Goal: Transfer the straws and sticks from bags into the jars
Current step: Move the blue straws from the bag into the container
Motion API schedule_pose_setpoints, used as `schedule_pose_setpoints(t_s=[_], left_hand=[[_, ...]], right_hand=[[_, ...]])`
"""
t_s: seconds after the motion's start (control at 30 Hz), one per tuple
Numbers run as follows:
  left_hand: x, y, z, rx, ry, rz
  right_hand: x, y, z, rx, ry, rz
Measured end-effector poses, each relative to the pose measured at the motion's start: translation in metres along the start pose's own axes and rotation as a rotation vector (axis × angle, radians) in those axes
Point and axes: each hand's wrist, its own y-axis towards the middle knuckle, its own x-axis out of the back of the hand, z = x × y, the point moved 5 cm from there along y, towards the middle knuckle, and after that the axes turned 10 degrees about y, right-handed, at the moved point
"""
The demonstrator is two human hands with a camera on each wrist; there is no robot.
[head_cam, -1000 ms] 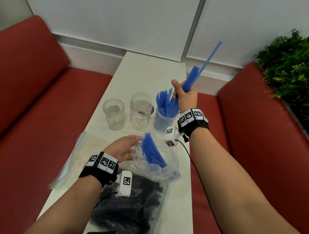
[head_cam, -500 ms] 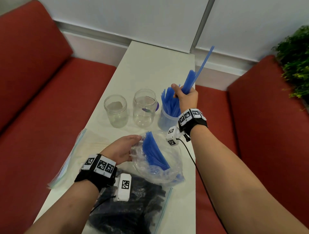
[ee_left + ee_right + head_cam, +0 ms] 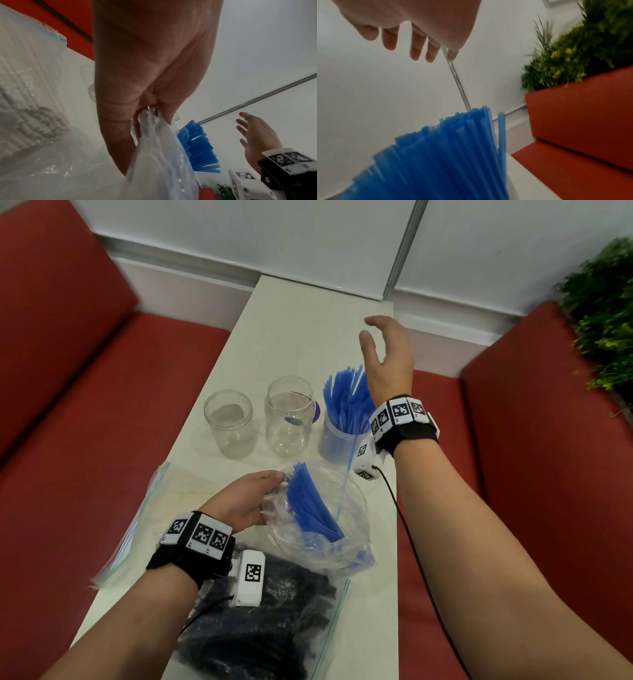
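On the white table (image 3: 308,313) stand three clear jars. The right jar (image 3: 337,441) holds a fan of blue straws (image 3: 346,402); the other two jars (image 3: 228,422) (image 3: 290,416) hold no straws. My right hand (image 3: 380,344) hovers above the filled jar, fingers spread and holding nothing; the right wrist view shows its spread fingers (image 3: 419,44) over the blue straws (image 3: 445,148). My left hand (image 3: 260,494) pinches the rim of a clear bag (image 3: 342,542) with more blue straws (image 3: 308,508) inside. In the left wrist view its fingers (image 3: 120,108) pinch the plastic (image 3: 154,135).
A zip bag of black sticks (image 3: 274,635) lies under my left wrist at the near end. A flat bag of pale sticks (image 3: 164,498) lies at the table's left edge. Red benches (image 3: 102,405) flank the narrow table; a green plant (image 3: 603,320) is at far right.
My right hand let go of the bundle of blue straws it held over the right jar; the straws now stand in the jar and the hand has risen, open. The left hand kept its pinch.
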Motion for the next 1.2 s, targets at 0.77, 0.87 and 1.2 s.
schedule_pose_setpoints(t_s=[0.77,0.87,1.2], left_hand=[[-0.001,-0.010,0.002,-0.002,0.015,0.024],[-0.001,-0.010,0.001,-0.006,0.007,0.024],[-0.004,-0.011,0.007,-0.015,0.023,0.044]], right_hand=[[-0.015,-0.142,-0.092,-0.830,0.012,0.378],[0.003,-0.105,-0.058,-0.638,-0.001,0.313],[0.029,-0.043,0.007,-0.363,0.045,0.103]])
